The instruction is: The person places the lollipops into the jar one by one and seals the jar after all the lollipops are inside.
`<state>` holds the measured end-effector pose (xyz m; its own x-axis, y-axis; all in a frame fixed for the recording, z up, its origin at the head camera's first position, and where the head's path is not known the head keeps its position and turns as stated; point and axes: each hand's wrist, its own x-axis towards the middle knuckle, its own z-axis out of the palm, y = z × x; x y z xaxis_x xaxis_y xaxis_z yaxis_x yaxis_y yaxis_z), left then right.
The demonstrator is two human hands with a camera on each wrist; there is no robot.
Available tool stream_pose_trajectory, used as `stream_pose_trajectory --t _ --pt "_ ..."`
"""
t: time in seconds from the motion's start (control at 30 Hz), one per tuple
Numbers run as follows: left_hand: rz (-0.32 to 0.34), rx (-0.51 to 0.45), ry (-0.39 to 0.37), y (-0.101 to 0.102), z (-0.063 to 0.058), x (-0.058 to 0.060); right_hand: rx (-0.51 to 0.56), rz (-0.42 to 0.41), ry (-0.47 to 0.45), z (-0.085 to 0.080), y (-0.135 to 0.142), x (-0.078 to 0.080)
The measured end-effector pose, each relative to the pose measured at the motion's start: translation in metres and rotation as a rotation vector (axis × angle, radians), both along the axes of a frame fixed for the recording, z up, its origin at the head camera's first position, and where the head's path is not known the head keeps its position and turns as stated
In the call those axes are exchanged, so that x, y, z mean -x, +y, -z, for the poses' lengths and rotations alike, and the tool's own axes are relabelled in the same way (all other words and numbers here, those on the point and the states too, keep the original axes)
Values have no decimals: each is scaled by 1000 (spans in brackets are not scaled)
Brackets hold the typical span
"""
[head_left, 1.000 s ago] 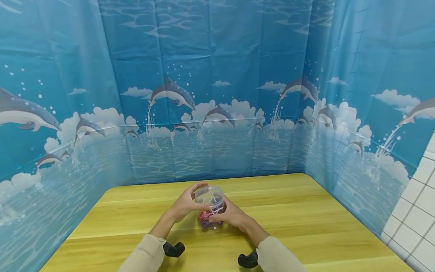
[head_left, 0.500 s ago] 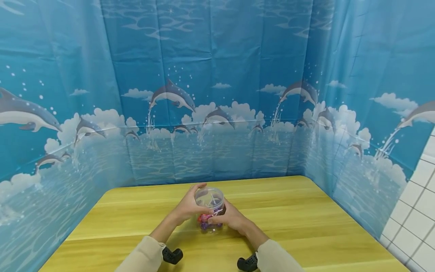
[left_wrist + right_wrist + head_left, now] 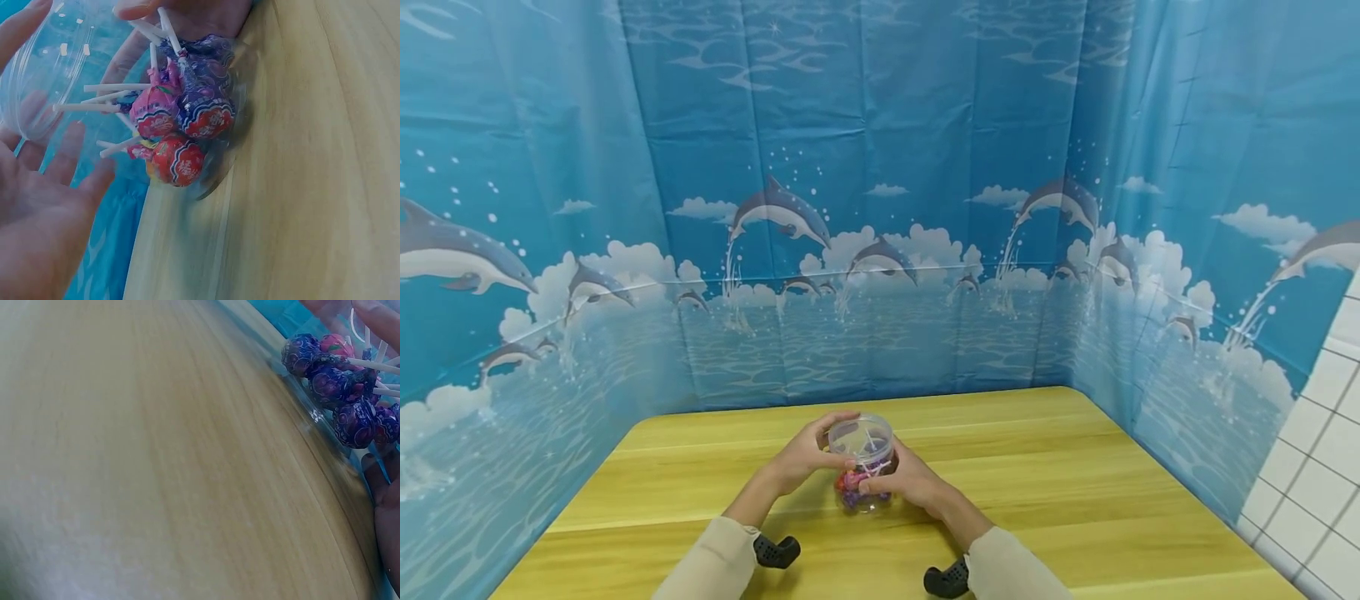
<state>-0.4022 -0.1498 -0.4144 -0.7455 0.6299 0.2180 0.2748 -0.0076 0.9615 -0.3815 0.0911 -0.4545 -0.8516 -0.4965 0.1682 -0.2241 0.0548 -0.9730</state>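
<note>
A clear round jar (image 3: 872, 506) stands near the middle of the yellow wood-grain table, holding several wrapped lollipops (image 3: 203, 119) with white sticks. Their wrappers are purple, pink and red. My left hand (image 3: 797, 462) curves around the clear lid (image 3: 860, 427) at the jar's top, thumb in front and fingers at the far side. Lower down, my right hand (image 3: 916, 482) grips the jar's body from the right, its thumb across the front. In the right wrist view, purple lollipops (image 3: 355, 424) show through the wall near the right hand's fingers.
The yellow table (image 3: 1037, 467) reaches back to a blue dolphin-print curtain (image 3: 880, 333), which hangs behind and on both sides. White tiles (image 3: 1311, 450) show at the far right. Black wrist-worn devices (image 3: 777, 552) project inward below both hands.
My left hand has shifted on the lid, its thumb sliding left along the near rim. The right hand keeps its grip and the jar stays in about the same spot.
</note>
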Motion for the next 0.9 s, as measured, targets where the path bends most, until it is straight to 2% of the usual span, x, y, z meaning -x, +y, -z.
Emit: stream_pose_trajectory --t 0.07,0.13,0.37,0.47,0.57,0.8,0.9 --pt "16 -2 -11 0 -2 0 -6 2 8 1 0 1" --pt "-7 1 -6 3 -5 -4 -8 5 17 1 0 1" --pt "-271 42 115 20 -5 -18 12 -4 34 2 -1 2" --pt "-319 63 142 21 -2 -18 26 -8 23 2 -1 1" --pt "-298 63 147 15 -1 -15 25 -10 10 3 -2 2" --pt "-63 30 71 -2 -2 0 3 26 12 5 0 4" --pt "-22 53 55 -3 -5 0 7 20 12 4 0 2"
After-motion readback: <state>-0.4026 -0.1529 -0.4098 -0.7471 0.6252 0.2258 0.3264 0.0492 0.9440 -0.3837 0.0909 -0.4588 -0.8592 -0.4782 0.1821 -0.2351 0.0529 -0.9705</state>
